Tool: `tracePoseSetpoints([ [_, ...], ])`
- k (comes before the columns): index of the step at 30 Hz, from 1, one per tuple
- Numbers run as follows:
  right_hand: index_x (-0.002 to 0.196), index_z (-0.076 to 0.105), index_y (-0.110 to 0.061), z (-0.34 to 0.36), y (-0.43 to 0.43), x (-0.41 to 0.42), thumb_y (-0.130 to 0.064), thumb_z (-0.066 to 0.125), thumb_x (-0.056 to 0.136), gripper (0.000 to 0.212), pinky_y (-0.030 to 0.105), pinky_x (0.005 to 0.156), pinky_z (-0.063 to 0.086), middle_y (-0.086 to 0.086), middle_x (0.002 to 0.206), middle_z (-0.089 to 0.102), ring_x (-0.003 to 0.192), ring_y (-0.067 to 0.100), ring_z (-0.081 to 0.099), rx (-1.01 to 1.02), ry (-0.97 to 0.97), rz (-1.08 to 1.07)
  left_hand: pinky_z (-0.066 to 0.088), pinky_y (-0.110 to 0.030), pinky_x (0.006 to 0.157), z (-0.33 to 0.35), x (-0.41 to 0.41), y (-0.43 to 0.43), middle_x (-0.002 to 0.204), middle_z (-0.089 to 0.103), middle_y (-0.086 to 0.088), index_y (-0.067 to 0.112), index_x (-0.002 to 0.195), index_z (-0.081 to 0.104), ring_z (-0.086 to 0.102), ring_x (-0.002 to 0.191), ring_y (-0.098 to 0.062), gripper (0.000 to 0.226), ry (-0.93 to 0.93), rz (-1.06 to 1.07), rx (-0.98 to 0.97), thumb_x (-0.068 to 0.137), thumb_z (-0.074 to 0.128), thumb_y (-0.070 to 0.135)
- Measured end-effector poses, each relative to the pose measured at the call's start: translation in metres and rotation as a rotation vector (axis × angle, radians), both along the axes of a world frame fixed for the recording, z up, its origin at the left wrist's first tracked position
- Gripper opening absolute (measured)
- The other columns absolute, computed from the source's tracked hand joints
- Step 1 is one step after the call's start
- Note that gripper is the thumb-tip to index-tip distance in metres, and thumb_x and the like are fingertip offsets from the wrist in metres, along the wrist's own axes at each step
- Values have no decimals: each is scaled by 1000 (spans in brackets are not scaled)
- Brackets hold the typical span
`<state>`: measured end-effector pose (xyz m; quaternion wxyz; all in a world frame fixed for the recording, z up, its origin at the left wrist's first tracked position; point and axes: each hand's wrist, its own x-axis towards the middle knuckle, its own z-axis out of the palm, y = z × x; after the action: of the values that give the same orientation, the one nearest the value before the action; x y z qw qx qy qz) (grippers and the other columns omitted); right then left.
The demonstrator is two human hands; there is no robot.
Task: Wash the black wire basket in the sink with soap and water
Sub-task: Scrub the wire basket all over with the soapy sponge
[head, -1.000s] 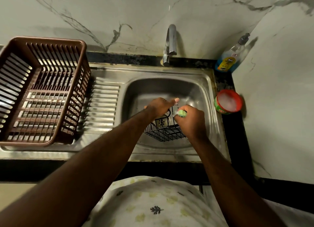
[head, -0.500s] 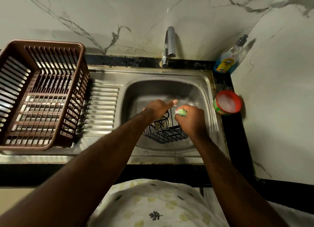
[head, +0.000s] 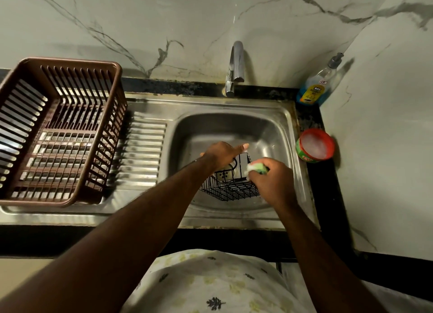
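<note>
Green sponge (head: 257,168), clutched in your right hand (head: 273,182), is sliding down the black wire basket (head: 230,190); your left hand (head: 222,154) is still gripping its rim. Scrubbing is advancing.

Note that your left hand (head: 222,154) covers the far left corner of the black wire basket (head: 230,188) where it grips the rim; its fingers lie out of sight beneath it. Your right hand (head: 271,179) hides the basket's right side and most of the green sponge (head: 256,168) it holds; only one end of the sponge shows. The drain (head: 226,175) shows only in part, behind the wires. The brown dish rack (head: 58,130) is cut off by the left edge. The small print on the soap bottle (head: 312,91) cannot be read. Both forearms run out at the bottom edge.
</note>
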<state>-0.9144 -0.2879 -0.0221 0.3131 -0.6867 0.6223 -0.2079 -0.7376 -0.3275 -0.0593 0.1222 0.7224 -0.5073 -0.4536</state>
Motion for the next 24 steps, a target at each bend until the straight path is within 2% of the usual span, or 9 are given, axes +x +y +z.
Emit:
tracePoseSetpoints([
  [3,107,71,-27,5,-13,-1,-14,72,83,27,21,62,49,-14,89,68,76,-2,62,34,-111,-70,47,-36,83,2,4,-2,100,68,-11,17,81,60,59,87,-22,65,18,23,5,92,41,78],
  [5,114,68,-28,3,-19,1,-10,67,83,36,25,67,53,-11,100,70,80,3,66,21,-145,-63,44,-33,78,3,5,-3,91,65,-4,17,82,60,58,82,-17,62,42,39,23,93,43,76],
  [7,116,69,-25,0,-21,1,-9,66,86,34,21,68,52,-6,105,73,82,8,67,-40,-120,-51,42,-30,70,3,4,-3,82,60,1,19,78,58,54,74,-12,60,24,30,32,94,43,74],
  [10,112,72,-17,-1,-22,4,-9,68,89,25,19,68,46,-1,101,75,85,15,68,-138,-33,-51,39,-27,61,3,2,-3,80,61,1,17,77,60,54,71,-12,61,14,26,36,95,43,73],
  [12,111,73,-14,-3,-23,8,-4,68,88,26,20,70,46,3,100,76,86,18,70,-184,12,-6,39,-28,63,4,2,-5,81,63,-1,16,77,61,54,71,-13,63,10,22,38,94,42,74],
  [16,116,73,-15,-10,-21,12,2,65,86,35,22,80,51,5,111,74,96,21,69,-171,123,122,41,-27,64,3,2,-7,84,65,-1,18,79,64,56,73,-13,63,47,64,39,92,45,77],
  [19,108,76,-16,-13,-13,9,2,62,82,35,30,82,56,4,107,73,93,21,69,-147,119,191,42,-27,64,2,2,-6,84,64,0,19,82,64,58,76,-13,61,76,77,45,90,48,77],
  [21,102,77,-17,-15,-7,6,1,61,80,32,33,78,57,3,103,72,89,21,67,-133,111,203,47,-30,71,2,3,-6,88,66,-1,16,87,67,61,82,-15,64,72,70,42,90,49,77],
  [24,100,78,-16,-14,1,1,-2,63,80,29,31,78,56,3,103,73,89,20,68,-111,98,195,50,-38,90,4,2,-7,97,69,-6,10,96,70,64,92,-21,72,45,64,34,89,48,79],
])
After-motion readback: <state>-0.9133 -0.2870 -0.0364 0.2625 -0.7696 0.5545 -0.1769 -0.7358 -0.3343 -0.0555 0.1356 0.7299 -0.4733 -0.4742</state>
